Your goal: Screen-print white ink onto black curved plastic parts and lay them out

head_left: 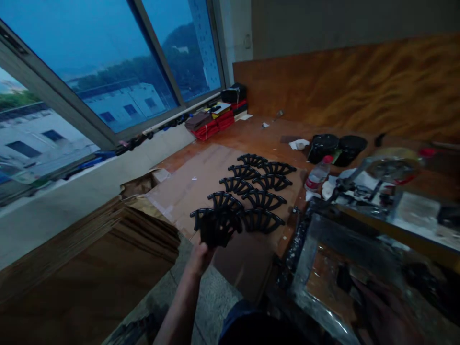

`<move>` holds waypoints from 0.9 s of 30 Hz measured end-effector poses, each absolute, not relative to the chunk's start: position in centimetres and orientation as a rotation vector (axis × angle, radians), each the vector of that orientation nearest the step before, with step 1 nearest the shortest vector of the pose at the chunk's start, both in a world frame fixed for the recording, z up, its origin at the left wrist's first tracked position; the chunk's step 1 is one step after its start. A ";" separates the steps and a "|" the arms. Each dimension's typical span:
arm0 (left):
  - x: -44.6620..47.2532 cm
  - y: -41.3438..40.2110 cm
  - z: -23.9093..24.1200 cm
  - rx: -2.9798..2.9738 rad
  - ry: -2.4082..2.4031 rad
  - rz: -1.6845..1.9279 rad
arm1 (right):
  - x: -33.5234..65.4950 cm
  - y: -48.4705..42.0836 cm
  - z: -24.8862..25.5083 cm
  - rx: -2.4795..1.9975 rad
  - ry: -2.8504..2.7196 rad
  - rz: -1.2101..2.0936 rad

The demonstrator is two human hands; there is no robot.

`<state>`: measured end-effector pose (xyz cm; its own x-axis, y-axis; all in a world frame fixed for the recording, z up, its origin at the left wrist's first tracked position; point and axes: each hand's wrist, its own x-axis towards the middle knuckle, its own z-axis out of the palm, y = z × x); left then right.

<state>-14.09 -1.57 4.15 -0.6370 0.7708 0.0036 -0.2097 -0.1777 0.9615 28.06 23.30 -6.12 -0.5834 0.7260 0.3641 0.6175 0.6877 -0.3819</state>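
My left hand [203, 256] is closed on a dark, fan-shaped slotted plastic part [220, 226], raised over the near end of a cardboard sheet [187, 182]. Several black curved, ribbed parts [264, 199] of a similar shape lie in two columns on that sheet, the nearest partly hidden behind the held one. At the lower right, in shadow, my right hand [386, 304] is over a metal-edged frame [311, 287] with a brownish panel inside. Its fingers seem closed round a dark object that I cannot make out.
A stack of flattened cardboard [89, 268] stands at the left below the window. Right of the parts are a red-capped bottle [318, 173], black containers [323, 147], a roll of tape [393, 163] and crumpled paper. Red bundles [215, 124] lie by the sill.
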 end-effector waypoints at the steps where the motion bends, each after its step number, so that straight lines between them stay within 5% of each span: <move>1: -13.8 -1.8 3.4 0.774 1.605 1.722 | 28.0 23.2 -6.1 -1.032 -2.416 0.251; 6: -9.8 -1.9 -2.3 1.196 2.420 0.884 | 28.3 22.7 -6.2 -1.045 -2.469 0.177; 12: -6.5 -0.1 -7.7 1.257 2.670 0.400 | 28.5 22.8 -6.2 -0.995 -2.496 0.191; 22: -6.4 1.4 -9.5 1.355 2.716 0.427 | 27.4 22.0 -4.6 -0.979 -2.486 0.236; 27: -13.2 -2.8 -9.4 1.039 2.875 0.812 | 22.9 16.1 -4.5 -1.019 -2.522 0.994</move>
<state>-13.16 -2.82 -9.36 -0.7841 0.5915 0.1880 0.6025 0.6526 0.4595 22.93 16.11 -4.53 -0.7261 0.6871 -0.0265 0.5204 0.5240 -0.6743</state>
